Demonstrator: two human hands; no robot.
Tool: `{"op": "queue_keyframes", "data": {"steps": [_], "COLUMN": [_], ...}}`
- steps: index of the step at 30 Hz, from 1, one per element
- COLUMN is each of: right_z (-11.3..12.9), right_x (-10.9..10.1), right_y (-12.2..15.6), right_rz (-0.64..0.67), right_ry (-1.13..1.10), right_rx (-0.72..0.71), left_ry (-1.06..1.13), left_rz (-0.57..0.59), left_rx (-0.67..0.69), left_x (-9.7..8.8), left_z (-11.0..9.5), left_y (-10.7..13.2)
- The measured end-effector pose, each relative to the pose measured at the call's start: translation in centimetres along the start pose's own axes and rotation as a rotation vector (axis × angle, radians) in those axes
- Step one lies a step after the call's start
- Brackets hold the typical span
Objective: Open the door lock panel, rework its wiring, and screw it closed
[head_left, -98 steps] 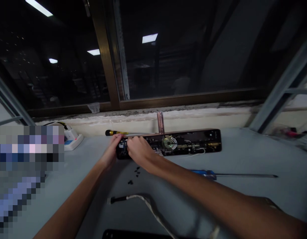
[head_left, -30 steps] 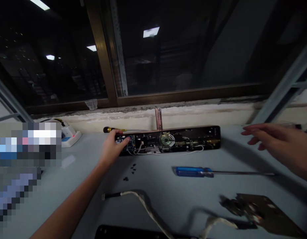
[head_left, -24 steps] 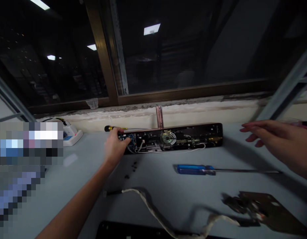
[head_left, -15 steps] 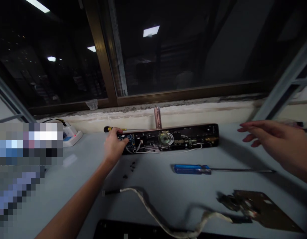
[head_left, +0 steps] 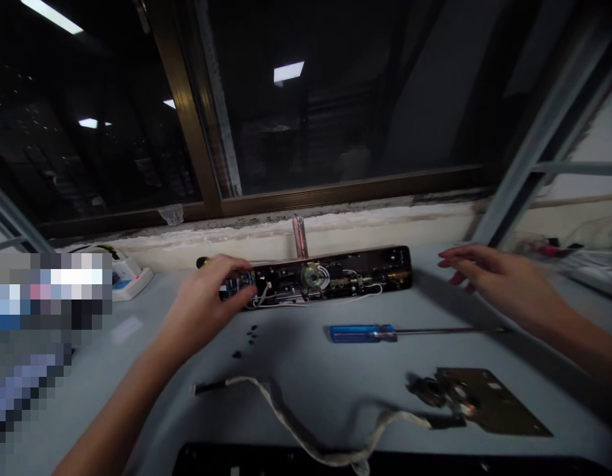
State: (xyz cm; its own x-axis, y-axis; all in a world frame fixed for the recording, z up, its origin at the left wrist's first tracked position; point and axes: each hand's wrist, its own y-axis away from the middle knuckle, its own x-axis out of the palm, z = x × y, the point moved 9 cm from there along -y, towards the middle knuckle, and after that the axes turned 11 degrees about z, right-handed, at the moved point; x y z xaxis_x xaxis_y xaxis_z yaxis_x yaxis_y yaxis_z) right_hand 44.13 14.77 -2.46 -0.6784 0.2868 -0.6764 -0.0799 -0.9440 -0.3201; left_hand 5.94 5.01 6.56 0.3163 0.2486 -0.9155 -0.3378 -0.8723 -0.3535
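A long black lock body (head_left: 336, 281) lies open on the grey table (head_left: 296, 357), showing wires, a round brass part and a small blue circuit board. My left hand (head_left: 207, 301) rests on its left end with fingers curled over the edge. My right hand (head_left: 489, 281) hovers to the right of the lock body, fingers stretched out, holding nothing. A copper-coloured spindle (head_left: 299, 238) stands upright behind the lock body.
A blue-handled screwdriver (head_left: 380, 332) lies in front of the lock. A brown metal plate (head_left: 479, 400) with a cloth-wrapped cable (head_left: 306, 433) sits nearer me. Small black screws (head_left: 249, 334) lie loose. A yellow-handled tool lies behind my left hand. A white device (head_left: 125, 277) stands at the left.
My right hand has come off the lock's left end, swung out to the right, then drifted back toward the lock's right end. My left hand stays on the left end.
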Motion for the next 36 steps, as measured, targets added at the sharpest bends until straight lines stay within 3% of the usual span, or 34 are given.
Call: {"op": "queue_keyframes", "data": {"steps": [2, 4, 9, 12, 15, 20, 25, 31, 33, 36], "right_z": [-0.2, -0.2, 0.5, 0.7, 0.4, -0.2, 0.5, 4.5, 6.2, 8.7], "right_x": [0.4, 0.5, 0.5, 0.6, 0.5, 0.5, 0.3, -0.5, 0.1, 3.2], "right_y": [0.0, 0.1, 0.3, 0.3, 0.3, 0.2, 0.3, 1.7, 2.3, 3.9], "right_rz": [0.037, 0.050, 0.054, 0.057, 0.051, 0.068, 0.057, 0.031, 0.123, 0.445], "right_ry": [-0.020, -0.035, -0.041, -0.035, -0.041, -0.034, -0.130, -0.281, -0.319, -0.407], "right_rx": [0.035, 0.053, 0.046, 0.032, 0.030, 0.041, 0.066, 0.017, -0.034, -0.117], "left_ry": [0.097, 0.126, 0.100, -0.017, -0.151, -0.179, -0.038, 0.177, 0.242, 0.345], "left_rz": [0.348, 0.612, 0.893, 1.022, 1.002, 0.961, 0.969, 0.900, 0.880, 0.869], "left_rx": [0.159, 0.161, -0.213, -0.236, -0.173, -0.133, -0.169, -0.220, -0.251, -0.295], "left_x": [1.8, 2.9, 3.2, 4.6, 6.0, 7.1, 5.2, 2.3, 1.8, 1.7], "left_z": [-2.4, -2.4, 2.6, 2.5, 1.4, 1.2, 1.9, 2.6, 3.0, 3.6], "left_y": [0.8, 2.1, 4.7, 5.8, 5.8, 5.5, 5.1, 4.6, 4.6, 4.7]}}
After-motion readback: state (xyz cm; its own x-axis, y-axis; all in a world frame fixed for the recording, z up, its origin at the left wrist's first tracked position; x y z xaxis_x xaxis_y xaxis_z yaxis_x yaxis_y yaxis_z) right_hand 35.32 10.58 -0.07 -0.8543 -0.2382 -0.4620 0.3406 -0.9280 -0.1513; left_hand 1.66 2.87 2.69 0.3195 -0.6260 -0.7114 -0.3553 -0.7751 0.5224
